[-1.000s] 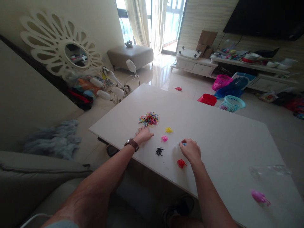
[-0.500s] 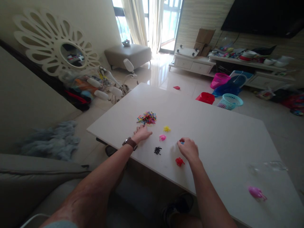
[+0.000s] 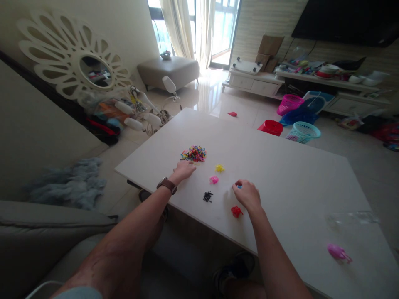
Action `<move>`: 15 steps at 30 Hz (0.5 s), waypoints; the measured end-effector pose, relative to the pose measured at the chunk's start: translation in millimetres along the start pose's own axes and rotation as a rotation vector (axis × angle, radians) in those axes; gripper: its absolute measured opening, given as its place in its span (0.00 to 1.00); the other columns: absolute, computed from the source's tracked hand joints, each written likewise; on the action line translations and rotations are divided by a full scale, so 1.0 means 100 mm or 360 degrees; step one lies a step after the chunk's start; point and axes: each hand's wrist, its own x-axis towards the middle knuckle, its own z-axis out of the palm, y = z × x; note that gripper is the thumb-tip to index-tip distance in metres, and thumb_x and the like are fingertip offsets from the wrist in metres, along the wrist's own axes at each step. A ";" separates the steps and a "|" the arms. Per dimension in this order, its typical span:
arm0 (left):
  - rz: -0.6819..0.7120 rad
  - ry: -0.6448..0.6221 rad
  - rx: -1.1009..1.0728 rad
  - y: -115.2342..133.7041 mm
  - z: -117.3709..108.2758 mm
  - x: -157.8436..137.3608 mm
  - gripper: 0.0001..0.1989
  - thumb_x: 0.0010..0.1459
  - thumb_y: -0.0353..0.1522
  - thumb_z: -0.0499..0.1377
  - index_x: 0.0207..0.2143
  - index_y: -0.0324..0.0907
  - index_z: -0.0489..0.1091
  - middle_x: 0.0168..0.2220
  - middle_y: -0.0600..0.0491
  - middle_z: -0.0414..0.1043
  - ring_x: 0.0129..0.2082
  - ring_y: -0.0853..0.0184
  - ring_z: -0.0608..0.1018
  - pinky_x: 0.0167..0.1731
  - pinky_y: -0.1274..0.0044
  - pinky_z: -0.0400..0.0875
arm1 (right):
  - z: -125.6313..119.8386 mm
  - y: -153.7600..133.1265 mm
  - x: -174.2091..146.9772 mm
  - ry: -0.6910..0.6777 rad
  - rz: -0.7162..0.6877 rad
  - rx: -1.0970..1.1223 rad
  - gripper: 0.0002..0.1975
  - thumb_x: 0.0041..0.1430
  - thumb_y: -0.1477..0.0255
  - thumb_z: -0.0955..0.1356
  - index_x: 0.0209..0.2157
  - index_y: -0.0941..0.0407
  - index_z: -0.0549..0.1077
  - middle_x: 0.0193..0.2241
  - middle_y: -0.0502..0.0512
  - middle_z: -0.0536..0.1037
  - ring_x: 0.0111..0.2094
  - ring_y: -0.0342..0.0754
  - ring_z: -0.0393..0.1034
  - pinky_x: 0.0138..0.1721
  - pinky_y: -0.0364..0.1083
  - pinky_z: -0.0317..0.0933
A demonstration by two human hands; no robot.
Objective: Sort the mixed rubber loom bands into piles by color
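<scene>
A mixed heap of small colourful rubber bands (image 3: 195, 153) lies on the white table (image 3: 280, 174). My left hand (image 3: 184, 170), with a brown-strapped watch on its wrist, is low at the heap's near edge. Its thumb stands apart, its other fingers are partly hidden, and I see nothing held. My right hand (image 3: 248, 195) is closed, fingertips down on blue rubber bands (image 3: 239, 187) that show only partly beneath them. Between the hands lie small clusters of yellow bands (image 3: 220, 168), pink bands (image 3: 214, 180) and black bands (image 3: 208, 197). Red bands (image 3: 237, 211) sit just below my right hand.
A clear plastic container (image 3: 352, 218) and a pink object (image 3: 339, 252) are at the table's right end. Beyond the far edge stand a red bin (image 3: 271, 127) and a light-blue basket (image 3: 303, 132). White lamp arms (image 3: 152, 120) are near the left edge.
My left hand has drawn slightly left and up, and its fingers look less spread. The right hand stays in place over the blue bands. The view has shifted a little.
</scene>
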 end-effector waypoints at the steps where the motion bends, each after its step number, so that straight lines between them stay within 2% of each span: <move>1: 0.0004 -0.0041 0.0029 -0.01 0.04 -0.02 0.26 0.54 0.41 0.58 0.56 0.49 0.74 0.66 0.46 0.66 0.65 0.48 0.67 0.59 0.61 0.65 | 0.00 0.00 0.00 -0.0001 -0.0005 0.0003 0.16 0.62 0.64 0.62 0.41 0.51 0.80 0.46 0.57 0.81 0.51 0.56 0.72 0.49 0.51 0.63; 3: 0.0007 -0.0097 0.0095 -0.01 0.11 -0.05 0.27 0.53 0.40 0.59 0.57 0.51 0.74 0.71 0.47 0.58 0.68 0.45 0.62 0.60 0.56 0.63 | 0.00 -0.01 -0.01 -0.0005 -0.0011 0.0015 0.16 0.62 0.64 0.62 0.42 0.51 0.80 0.46 0.57 0.81 0.51 0.56 0.72 0.49 0.50 0.63; 5: 0.0023 -0.0103 0.0132 0.00 0.15 -0.08 0.26 0.53 0.40 0.58 0.56 0.51 0.74 0.72 0.48 0.55 0.68 0.43 0.60 0.59 0.54 0.63 | -0.01 -0.02 -0.01 -0.0008 -0.0006 0.0031 0.16 0.62 0.64 0.62 0.42 0.52 0.80 0.46 0.57 0.81 0.50 0.55 0.72 0.49 0.50 0.63; 11: 0.0045 -0.0133 0.0138 0.04 0.11 -0.09 0.20 0.56 0.40 0.56 0.49 0.47 0.76 0.68 0.47 0.63 0.66 0.45 0.63 0.58 0.56 0.64 | -0.02 -0.02 -0.02 -0.0026 0.0010 0.0060 0.16 0.62 0.64 0.63 0.42 0.52 0.80 0.46 0.57 0.81 0.50 0.54 0.73 0.49 0.48 0.62; 15: -0.0006 0.0038 0.0010 0.05 0.06 -0.03 0.16 0.55 0.37 0.59 0.44 0.44 0.79 0.63 0.45 0.69 0.63 0.48 0.68 0.58 0.61 0.65 | -0.01 -0.02 -0.02 -0.0027 0.0007 0.0067 0.15 0.62 0.64 0.63 0.42 0.52 0.80 0.45 0.57 0.81 0.50 0.55 0.73 0.48 0.49 0.62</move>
